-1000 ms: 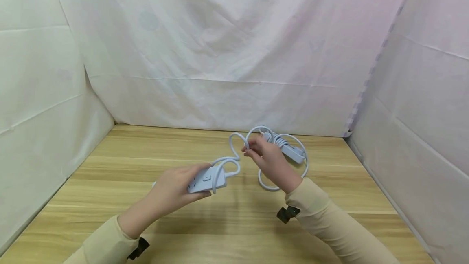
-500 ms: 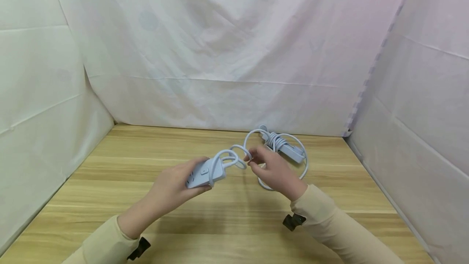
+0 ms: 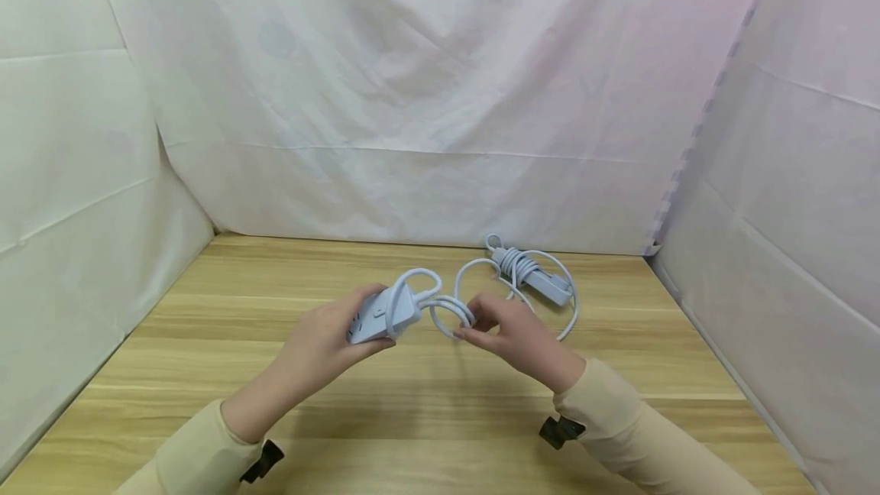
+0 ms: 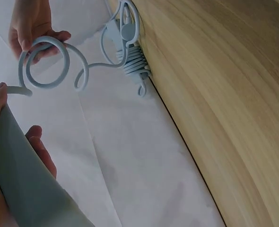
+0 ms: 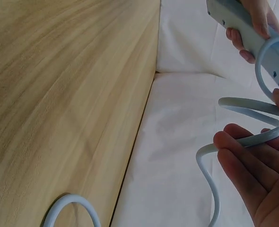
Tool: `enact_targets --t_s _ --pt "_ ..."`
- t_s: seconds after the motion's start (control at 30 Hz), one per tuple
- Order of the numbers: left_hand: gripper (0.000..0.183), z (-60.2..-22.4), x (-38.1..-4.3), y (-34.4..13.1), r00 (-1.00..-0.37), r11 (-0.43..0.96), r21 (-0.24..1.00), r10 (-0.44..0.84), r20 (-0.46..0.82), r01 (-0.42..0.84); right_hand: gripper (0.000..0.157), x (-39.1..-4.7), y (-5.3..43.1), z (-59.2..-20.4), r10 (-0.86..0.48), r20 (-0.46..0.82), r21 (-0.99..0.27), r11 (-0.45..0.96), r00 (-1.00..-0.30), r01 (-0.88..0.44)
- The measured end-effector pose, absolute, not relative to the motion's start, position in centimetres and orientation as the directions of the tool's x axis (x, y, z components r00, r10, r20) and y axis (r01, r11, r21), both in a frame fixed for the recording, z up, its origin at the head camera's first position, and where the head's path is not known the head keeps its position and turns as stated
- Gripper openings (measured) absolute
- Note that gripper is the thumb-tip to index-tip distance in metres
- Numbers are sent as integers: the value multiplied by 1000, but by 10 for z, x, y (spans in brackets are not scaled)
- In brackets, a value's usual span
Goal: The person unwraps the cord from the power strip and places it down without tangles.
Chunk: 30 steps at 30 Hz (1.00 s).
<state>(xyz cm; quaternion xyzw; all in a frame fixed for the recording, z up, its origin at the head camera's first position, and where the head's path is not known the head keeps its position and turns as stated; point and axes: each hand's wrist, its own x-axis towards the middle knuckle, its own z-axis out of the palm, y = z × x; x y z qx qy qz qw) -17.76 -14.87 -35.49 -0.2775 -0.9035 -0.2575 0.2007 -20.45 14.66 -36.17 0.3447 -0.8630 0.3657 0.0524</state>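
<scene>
Holding several loops of pale blue cord, the fingers of the right hand lie under the turns, with the thumb against them. The left hand grips a pale blue power strip across its body, thumb along one edge and fingers round the other. The strip is lifted clear of the table, just beside the right hand; its end with the button points toward that hand, and a turn of cord passes around that end. From the right hand the cord runs on toward a cord-wrapped block, which rests on the table near its back edge, with a wide loop of cord beside it. Each forearm wears a cream sleeve, and a small black device sits at each cuff. The table has a wood-grain top. White cloth hangs behind it and on both sides, creased, with a bluish checked strip down the right back corner.
</scene>
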Motion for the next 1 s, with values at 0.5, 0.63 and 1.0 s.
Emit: enact_targets --t_s 0.5,0.63,1.0 --pt "68 -359 -189 -155 -750 764 253 410 519 593 8 -188 160 -356 -561 389 -515 525 -731 -677" --pt "70 -361 -192 -156 -731 762 228 420 538 606 7 -184 165 -352 -543 390 -514 542 -744 -665" --pt "68 -366 -197 -158 -718 772 185 435 543 608 10 -183 178 -337 -497 495 -476 531 -713 -701"
